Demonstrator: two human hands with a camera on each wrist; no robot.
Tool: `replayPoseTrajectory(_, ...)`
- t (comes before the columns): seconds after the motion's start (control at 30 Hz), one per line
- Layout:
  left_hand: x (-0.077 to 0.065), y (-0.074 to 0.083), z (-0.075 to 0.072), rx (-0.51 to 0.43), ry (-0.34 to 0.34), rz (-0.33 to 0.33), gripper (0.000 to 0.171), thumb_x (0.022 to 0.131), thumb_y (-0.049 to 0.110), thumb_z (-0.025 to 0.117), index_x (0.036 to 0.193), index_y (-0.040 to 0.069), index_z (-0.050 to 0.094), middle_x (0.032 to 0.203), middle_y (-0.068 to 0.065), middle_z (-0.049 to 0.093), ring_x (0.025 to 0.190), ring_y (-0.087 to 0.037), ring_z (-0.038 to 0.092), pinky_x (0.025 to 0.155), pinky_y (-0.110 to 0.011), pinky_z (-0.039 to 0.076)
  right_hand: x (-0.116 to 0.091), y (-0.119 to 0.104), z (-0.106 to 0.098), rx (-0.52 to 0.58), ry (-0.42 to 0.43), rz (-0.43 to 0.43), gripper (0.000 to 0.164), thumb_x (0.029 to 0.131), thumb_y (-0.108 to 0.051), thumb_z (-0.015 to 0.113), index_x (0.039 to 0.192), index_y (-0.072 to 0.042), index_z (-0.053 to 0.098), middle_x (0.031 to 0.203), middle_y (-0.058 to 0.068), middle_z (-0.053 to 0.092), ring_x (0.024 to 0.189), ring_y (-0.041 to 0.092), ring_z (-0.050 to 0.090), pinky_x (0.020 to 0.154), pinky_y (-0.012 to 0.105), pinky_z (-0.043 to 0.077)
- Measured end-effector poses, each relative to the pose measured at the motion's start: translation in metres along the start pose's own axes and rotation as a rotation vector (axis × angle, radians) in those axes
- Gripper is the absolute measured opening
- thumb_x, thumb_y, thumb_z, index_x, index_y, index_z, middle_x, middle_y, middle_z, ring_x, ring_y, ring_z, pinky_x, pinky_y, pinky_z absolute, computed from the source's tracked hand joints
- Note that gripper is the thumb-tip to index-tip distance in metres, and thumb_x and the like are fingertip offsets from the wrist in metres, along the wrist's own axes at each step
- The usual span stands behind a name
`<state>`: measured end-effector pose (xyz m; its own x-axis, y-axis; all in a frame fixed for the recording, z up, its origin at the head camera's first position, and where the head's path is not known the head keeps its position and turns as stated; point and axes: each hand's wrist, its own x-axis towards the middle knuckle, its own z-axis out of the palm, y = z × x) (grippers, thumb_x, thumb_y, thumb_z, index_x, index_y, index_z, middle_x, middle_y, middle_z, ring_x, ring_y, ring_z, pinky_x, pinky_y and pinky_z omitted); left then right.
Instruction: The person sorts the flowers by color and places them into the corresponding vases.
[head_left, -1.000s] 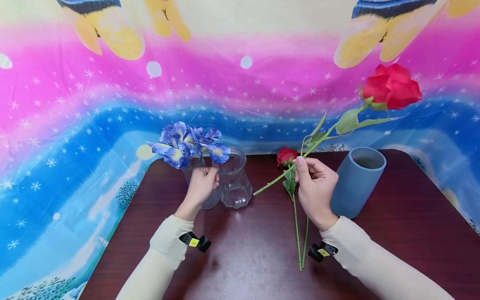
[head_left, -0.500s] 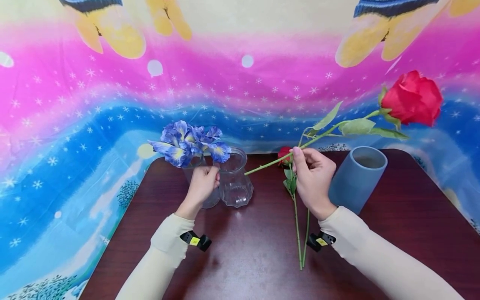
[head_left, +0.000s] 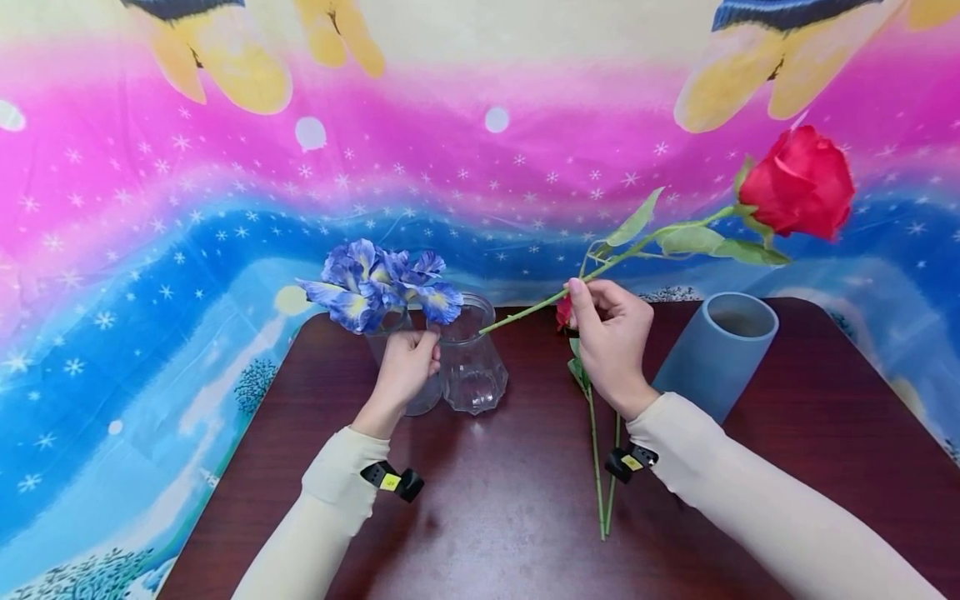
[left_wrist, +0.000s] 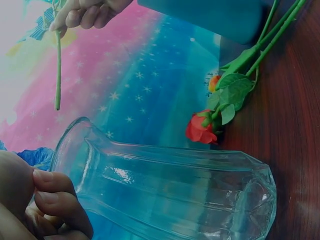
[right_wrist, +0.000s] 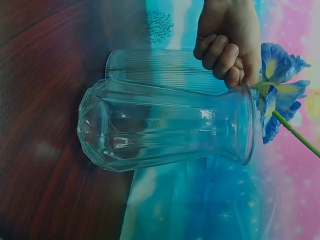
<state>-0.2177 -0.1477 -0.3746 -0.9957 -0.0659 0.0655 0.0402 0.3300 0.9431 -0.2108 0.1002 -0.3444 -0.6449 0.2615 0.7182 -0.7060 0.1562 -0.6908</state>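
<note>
My right hand [head_left: 613, 342] pinches the green stem of a large red rose [head_left: 798, 183] between thumb and fingers. The bloom tilts up to the right, while the cut stem end [left_wrist: 58, 106] hangs just above the mouth of a clear faceted glass vase [right_wrist: 160, 127]. With curled fingers, my left hand [head_left: 401, 371] holds this vase at its rim. Behind that hand, blue irises [head_left: 382, 283] rise over a ribbed glass vase [right_wrist: 160, 65], which the hand partly covers in the head view.
Another red rose [left_wrist: 201, 127] lies on the dark wooden table [head_left: 487, 508], its long stems [head_left: 596, 467] pointing towards me. An orange-yellow bloom [left_wrist: 214, 83] shows beside it. A blue-grey vase [head_left: 708, 358] stands at the right. A patterned cloth [head_left: 450, 167] hangs behind.
My right hand has moved left and slightly up, bringing the rose's stem end from beside the clear vase to over its rim. The left hand has stayed put.
</note>
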Motion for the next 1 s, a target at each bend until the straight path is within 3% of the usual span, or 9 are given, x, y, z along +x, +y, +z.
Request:
replayPoseTrajectory(0.33,0.0,0.0,0.0,0.001,0.01,0.007,0.048,0.104,0.023,0.047,0.06,0.005,0.056,0.047,0.006,0.046,0.046,-0.008,0.045,0.05,-0.022,0.032,0.009,-0.001,0.012,-0.008,-0.072,-0.004,0.023,0.098,-0.008,0.064,0.083,0.008,0.068,0.056,0.016,0.053,0.048,0.008,0.048,0.05,0.021,0.041)
replayPoseTrajectory(0.67,0.0,0.0,0.0,0.0,0.008,0.001,0.048,0.104,0.022,0.047,0.06,0.006,0.055,0.047,0.006,0.046,0.046,-0.008,0.046,0.048,-0.022,0.031,0.013,0.004,0.025,-0.124,-0.138,-0.004,0.028,0.1,-0.016,0.064,0.078,0.0,0.068,0.056,0.013,0.056,0.049,0.008,0.044,0.05,0.024,0.032)
replayPoseTrajectory(1.0,0.001,0.0,0.0,-0.013,0.007,-0.003,0.048,0.104,0.021,0.047,0.058,0.009,0.055,0.046,0.006,0.045,0.045,-0.007,0.044,0.049,-0.021,0.032,0.019,0.008,0.037,-0.256,-0.264,0.013,0.029,0.101,-0.023,0.063,0.08,-0.004,0.07,0.059,0.007,0.058,0.051,0.013,0.047,0.056,0.026,0.038)
